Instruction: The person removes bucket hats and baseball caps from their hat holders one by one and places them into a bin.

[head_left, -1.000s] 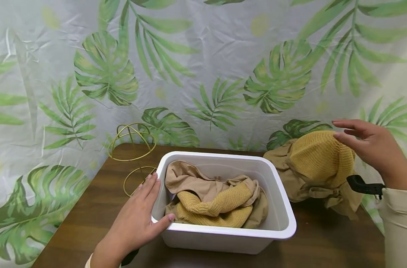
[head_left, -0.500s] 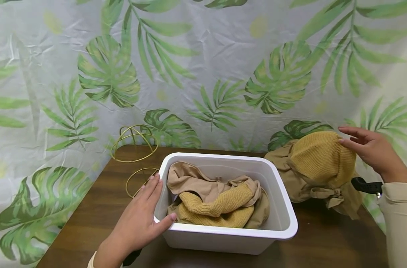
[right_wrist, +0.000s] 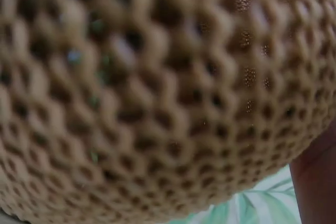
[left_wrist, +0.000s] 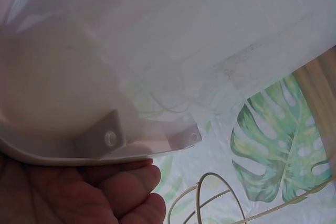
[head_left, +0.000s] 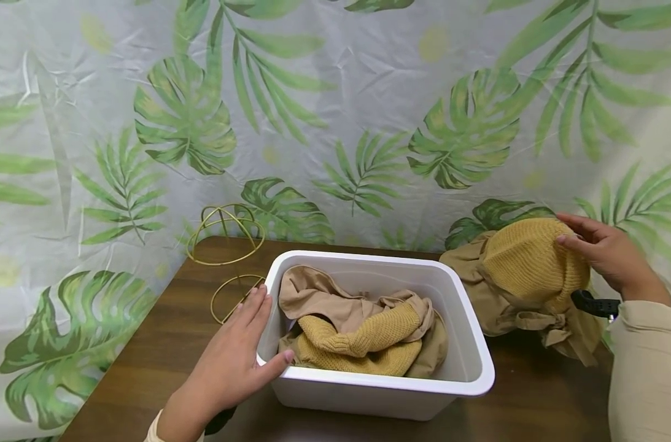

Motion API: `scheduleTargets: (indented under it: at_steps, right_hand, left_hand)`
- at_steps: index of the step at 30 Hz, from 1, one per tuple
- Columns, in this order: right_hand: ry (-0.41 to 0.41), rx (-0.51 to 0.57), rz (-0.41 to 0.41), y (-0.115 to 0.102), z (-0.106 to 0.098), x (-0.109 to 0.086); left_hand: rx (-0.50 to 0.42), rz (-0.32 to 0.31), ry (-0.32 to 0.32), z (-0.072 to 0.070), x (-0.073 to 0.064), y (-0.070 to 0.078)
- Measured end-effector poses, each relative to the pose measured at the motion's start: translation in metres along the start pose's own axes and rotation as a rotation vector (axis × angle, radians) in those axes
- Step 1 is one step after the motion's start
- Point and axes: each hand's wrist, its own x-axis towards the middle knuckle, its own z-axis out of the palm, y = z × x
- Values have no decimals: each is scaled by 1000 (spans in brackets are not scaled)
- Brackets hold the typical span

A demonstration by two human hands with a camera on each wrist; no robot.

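Observation:
A white plastic bin (head_left: 481, 356) stands on the brown table (head_left: 164, 344), holding crumpled beige and mustard knit garments (head_left: 357, 337). My left hand (head_left: 230, 362) rests on its near left corner, fingers straight along the wall and thumb on the front rim. The left wrist view shows the bin's underside (left_wrist: 157, 51) just above my palm (left_wrist: 79, 192). Right of the bin lies a mustard knit cap (head_left: 523, 261) on a heap of beige cloth (head_left: 479, 294). My right hand (head_left: 606, 252) pinches the cap's top right side. The knit (right_wrist: 147, 93) fills the right wrist view.
A gold wire dome frame (head_left: 224, 236) and a gold ring (head_left: 230, 294) sit at the table's back left, beside the bin. A leaf-print curtain (head_left: 335, 123) hangs close behind. A black strap (head_left: 592, 304) shows at my right wrist.
My right hand has come down from hovering open above the cap and its fingers now close on the knit. The left hand and the bin have stayed put.

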Motion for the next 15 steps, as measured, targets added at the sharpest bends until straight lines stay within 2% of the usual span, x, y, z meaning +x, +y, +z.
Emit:
scheduleTargets:
  at_steps: [3, 7, 15]
  right_hand:
    - [-33, -11, -2, 0, 0, -1]
    - [-74, -60, 35, -1, 0, 0]
    - [-82, -82, 87, -4, 1, 7]
  left_hand:
    - [1, 1, -1, 1, -1, 1]
    - [-1, -9, -5, 1, -3, 2]
    - [-11, -7, -7, -1, 0, 1]
